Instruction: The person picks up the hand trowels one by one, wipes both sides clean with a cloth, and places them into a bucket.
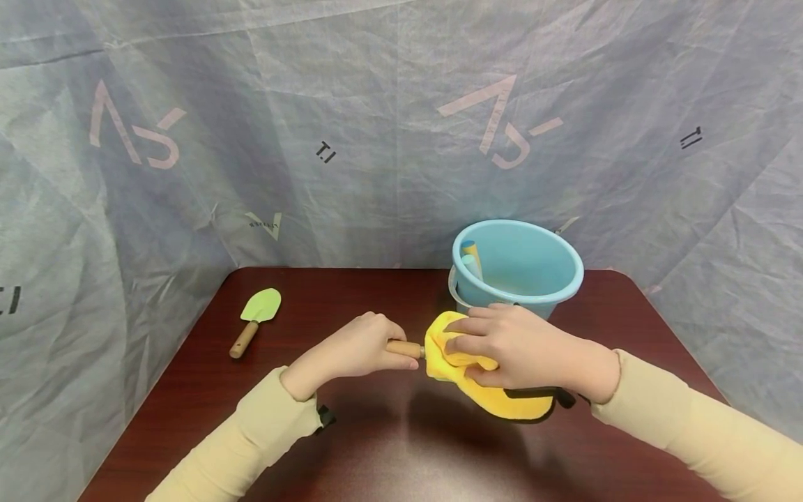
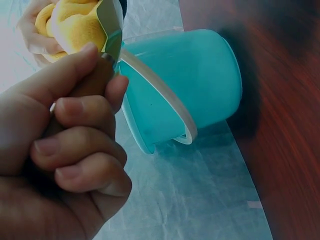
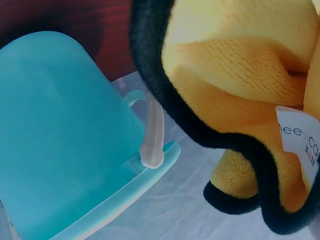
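My left hand point(image 1: 357, 346) grips the wooden handle of a small garden trowel point(image 1: 404, 348) above the middle of the table. A pale green strip of its blade point(image 2: 111, 25) shows in the left wrist view; the rest is hidden by a yellow cloth point(image 1: 441, 352) with dark edging. My right hand point(image 1: 523, 345) holds this cloth bunched around the blade, its fingers bent over the folds. In the right wrist view the hanging cloth point(image 3: 225, 100) fills the right side, with a white label showing, and hides the right hand.
A light blue bucket point(image 1: 546, 289) with a pale handle stands at the table's back right, just beyond my right hand. Two rounded handle ends point(image 1: 472, 265) lean inside it. Another trowel point(image 1: 261, 305), green with a wooden handle, lies at the back left of the dark red table point(image 1: 188, 418).
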The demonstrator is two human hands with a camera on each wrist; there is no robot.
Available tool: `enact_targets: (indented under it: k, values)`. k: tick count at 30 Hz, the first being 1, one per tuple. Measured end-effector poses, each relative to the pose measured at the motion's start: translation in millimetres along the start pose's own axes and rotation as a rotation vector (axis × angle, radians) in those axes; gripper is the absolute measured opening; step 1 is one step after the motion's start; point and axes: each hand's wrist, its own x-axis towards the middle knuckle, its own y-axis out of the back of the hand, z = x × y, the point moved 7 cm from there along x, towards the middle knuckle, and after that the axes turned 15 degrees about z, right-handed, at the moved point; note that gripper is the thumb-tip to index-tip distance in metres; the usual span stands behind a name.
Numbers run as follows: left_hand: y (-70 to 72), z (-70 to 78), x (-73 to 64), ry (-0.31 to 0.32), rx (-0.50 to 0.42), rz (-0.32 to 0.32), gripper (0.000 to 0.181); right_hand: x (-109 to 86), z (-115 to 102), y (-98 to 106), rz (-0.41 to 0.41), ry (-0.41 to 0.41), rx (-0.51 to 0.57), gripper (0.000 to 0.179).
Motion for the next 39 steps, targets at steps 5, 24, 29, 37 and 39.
enact_targets:
  k: [5,24,29,37,39]
  values:
    - [-0.8,-0.3,-0.6,-0.003,-0.015,-0.008,0.025,-2.1,-3,-5,-0.029,0.027,-0.024,0.039]
    - [0.2,-8.0,-4.9,0.015,-0.002,0.009,0.021,-8.3,-7,-6,-0.059,0.131,-0.124,0.028]
    - [0.5,-11.6,-6.9,0.014,-0.004,0.014,0.022,-9.8,-8,-5,-0.068,0.147,-0.145,0.028]
    - [4.7,-17.7,-11.5,0.01,-0.02,0.031,0.02,-11.0,-10,0,-0.051,0.182,-0.171,0.03]
    - [6.4,-19.7,-12.9,0.017,-0.022,0.031,0.02,-11.4,-9,3,-0.042,0.181,-0.17,0.03]
